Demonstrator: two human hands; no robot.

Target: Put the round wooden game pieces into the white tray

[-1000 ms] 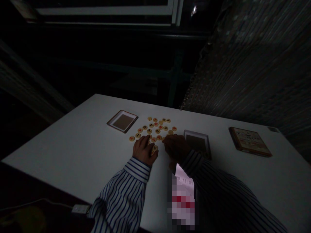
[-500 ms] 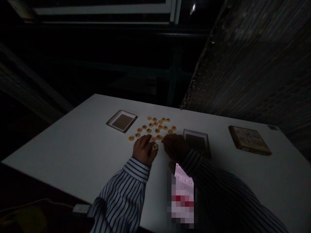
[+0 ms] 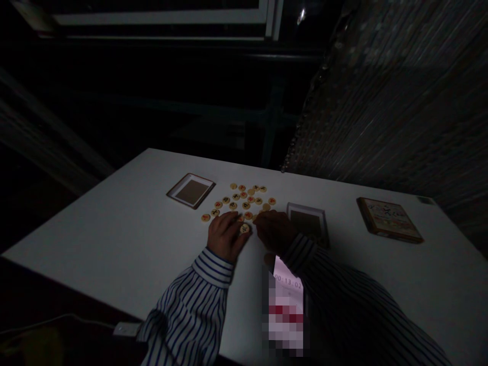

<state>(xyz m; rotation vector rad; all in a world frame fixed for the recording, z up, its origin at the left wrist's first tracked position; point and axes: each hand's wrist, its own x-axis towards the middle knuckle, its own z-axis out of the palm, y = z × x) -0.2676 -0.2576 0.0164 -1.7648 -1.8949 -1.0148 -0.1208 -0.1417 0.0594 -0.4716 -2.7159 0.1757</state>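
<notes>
Round wooden Chinese chess pieces (image 3: 246,206) lie scattered in the middle of the white table, some with red characters, some with black, a few blank side up. My left hand (image 3: 222,236) is closed around one chess piece (image 3: 244,229) with a dark character, held between thumb and fingers at the near edge of the group. Close by on the right, my right hand (image 3: 275,231) has its fingers drawn together over the nearest pieces. Its fingertips are in shadow, so what they hold, if anything, cannot be made out.
An open shallow box part (image 3: 211,189) lies left of the pieces. Another open tray (image 3: 324,218) sits beside my right wrist. Farther right is a closed box (image 3: 392,219) with a printed lid. A lit phone (image 3: 288,284) showing a timer lies under my right forearm.
The chess piece in my left hand has shifted slightly right and its character has turned. My right hand has stayed nearly in place, and the loose pieces look the same.
</notes>
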